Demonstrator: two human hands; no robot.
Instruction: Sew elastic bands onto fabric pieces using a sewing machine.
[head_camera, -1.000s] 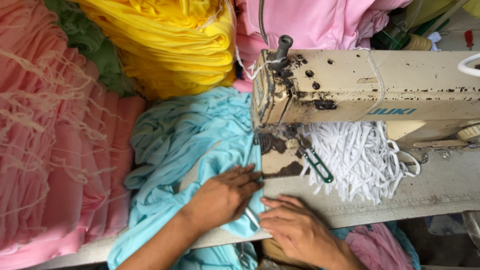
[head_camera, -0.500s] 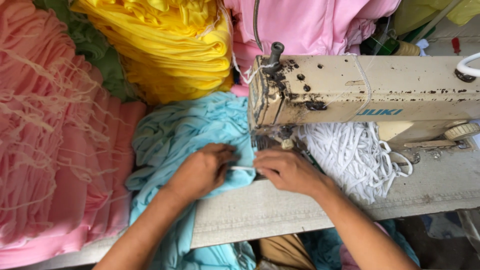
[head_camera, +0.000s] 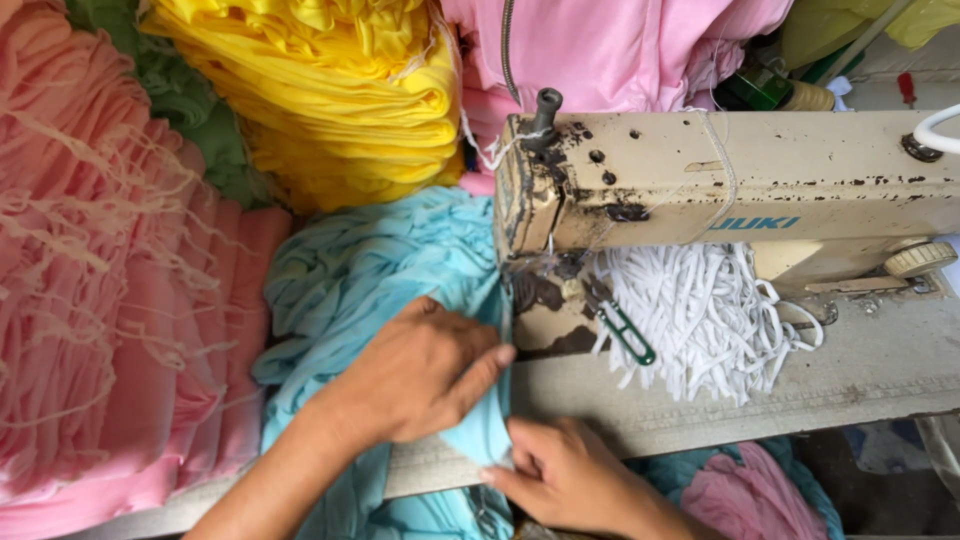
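My left hand (head_camera: 425, 370) lies flat on a light blue cloth (head_camera: 370, 270), pressing it against the table just left of the needle area of a worn cream sewing machine (head_camera: 720, 180). Its fingertips point right, toward the machine's base. My right hand (head_camera: 560, 470) is lower, at the table's front edge, pinching the lower edge of the same blue cloth between thumb and fingers. The cloth hangs over the table edge toward me.
A heap of white elastic cord (head_camera: 700, 310) lies under the machine arm, with green-handled thread snips (head_camera: 622, 330) beside it. Stacks of pink cloth (head_camera: 100, 300), yellow cloth (head_camera: 340, 90) and more pink cloth (head_camera: 620, 50) crowd the left and back. Pink fabric (head_camera: 745, 495) lies below the table.
My right hand has dropped from beside the needle down to the table's front edge. My left hand has stayed on the blue cloth, now flatter.
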